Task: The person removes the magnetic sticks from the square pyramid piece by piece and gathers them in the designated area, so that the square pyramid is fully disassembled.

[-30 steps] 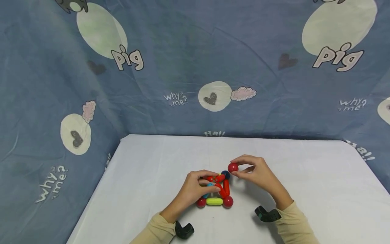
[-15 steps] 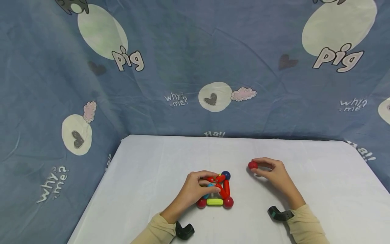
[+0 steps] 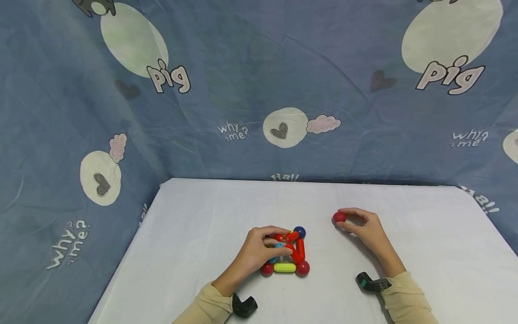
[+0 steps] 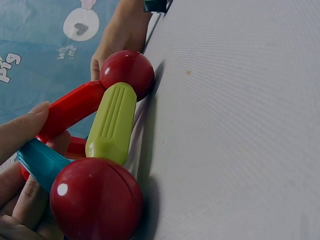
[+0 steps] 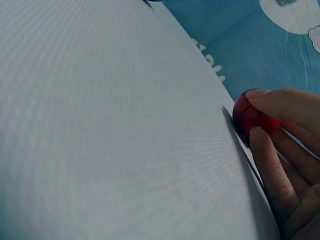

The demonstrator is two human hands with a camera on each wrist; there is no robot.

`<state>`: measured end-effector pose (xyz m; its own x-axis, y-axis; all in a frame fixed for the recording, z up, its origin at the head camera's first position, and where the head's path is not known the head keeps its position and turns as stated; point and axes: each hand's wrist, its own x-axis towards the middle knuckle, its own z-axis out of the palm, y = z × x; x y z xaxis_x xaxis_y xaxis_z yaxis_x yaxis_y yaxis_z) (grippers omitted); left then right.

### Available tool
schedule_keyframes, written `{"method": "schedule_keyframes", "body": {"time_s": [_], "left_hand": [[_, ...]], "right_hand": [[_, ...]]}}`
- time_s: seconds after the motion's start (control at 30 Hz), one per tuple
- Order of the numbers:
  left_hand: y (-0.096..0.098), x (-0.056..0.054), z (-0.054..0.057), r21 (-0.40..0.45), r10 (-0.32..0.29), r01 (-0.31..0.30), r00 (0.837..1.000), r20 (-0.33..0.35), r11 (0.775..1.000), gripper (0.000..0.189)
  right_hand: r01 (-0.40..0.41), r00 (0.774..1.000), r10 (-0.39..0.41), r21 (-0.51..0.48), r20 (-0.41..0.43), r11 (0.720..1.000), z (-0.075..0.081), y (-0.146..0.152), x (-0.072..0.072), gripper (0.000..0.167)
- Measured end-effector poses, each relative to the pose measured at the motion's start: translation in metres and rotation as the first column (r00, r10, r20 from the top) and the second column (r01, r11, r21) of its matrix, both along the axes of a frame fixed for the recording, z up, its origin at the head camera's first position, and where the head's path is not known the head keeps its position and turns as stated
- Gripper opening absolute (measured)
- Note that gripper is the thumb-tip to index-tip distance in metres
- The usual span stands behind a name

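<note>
My left hand (image 3: 259, 252) holds a frame of magnetic sticks and balls by its upper sticks. Along the frame's near side a yellow-green stick (image 3: 285, 267) joins two red balls (image 3: 302, 268). A blue ball (image 3: 300, 232) sits at the far right corner, with a red stick (image 3: 301, 249) running toward the near red ball. In the left wrist view, fingers lie against a slanted red stick (image 4: 72, 110) and a light-blue stick (image 4: 42, 162). Off to the right, my right hand (image 3: 366, 229) pinches a loose red ball (image 5: 250, 112) between thumb and fingers, close over the table.
A white cloth covers the table (image 3: 210, 211). Behind it and on the left hangs a blue printed curtain (image 3: 226, 90). Black wrist devices (image 3: 244, 307) sit at both cuffs, the right device (image 3: 372, 283) beside a beige sleeve (image 3: 404, 297).
My right hand has moved right with the red ball, away from the blue corner ball and down toward the table. The left hand and the frame have stayed in place.
</note>
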<state>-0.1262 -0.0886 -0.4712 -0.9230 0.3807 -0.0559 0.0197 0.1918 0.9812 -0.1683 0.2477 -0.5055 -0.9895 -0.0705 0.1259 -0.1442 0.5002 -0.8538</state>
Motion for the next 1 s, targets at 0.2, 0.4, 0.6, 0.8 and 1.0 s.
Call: {"method": "schedule_keyframes", "body": {"time_s": [0.2,0.4,0.6,0.8,1.0], "left_hand": [[-0.0006,-0.0002,0.0003,-0.007,0.000,0.000,1.000,0.002,1.000,0.044],[-0.0007,0.0002,0.0006,0.003,-0.007,0.007,1.000,0.012,1.000,0.043],[-0.0005,0.0005,0.0010,0.013,-0.011,0.010,1.000,0.014,1.000,0.043],[-0.0008,-0.0006,-0.0003,0.003,-0.009,0.009,1.000,0.015,1.000,0.043],[-0.0008,-0.0005,-0.0004,-0.002,-0.005,0.005,1.000,0.012,1.000,0.043]], "right_hand": [[-0.008,1.000,0.008,-0.004,0.006,1.000,-0.0014,-0.0003,-0.0014,0.041],[-0.011,1.000,0.011,-0.013,0.002,1.000,-0.0024,0.0004,-0.0013,0.041],[-0.007,1.000,0.007,-0.003,0.001,1.000,-0.0026,0.0003,-0.0014,0.042],[-0.010,1.000,0.010,-0.024,0.005,1.000,-0.0026,0.0002,-0.0011,0.042],[-0.013,1.000,0.011,-0.149,-0.016,0.989,0.0024,-0.0005,0.0025,0.043]]}}
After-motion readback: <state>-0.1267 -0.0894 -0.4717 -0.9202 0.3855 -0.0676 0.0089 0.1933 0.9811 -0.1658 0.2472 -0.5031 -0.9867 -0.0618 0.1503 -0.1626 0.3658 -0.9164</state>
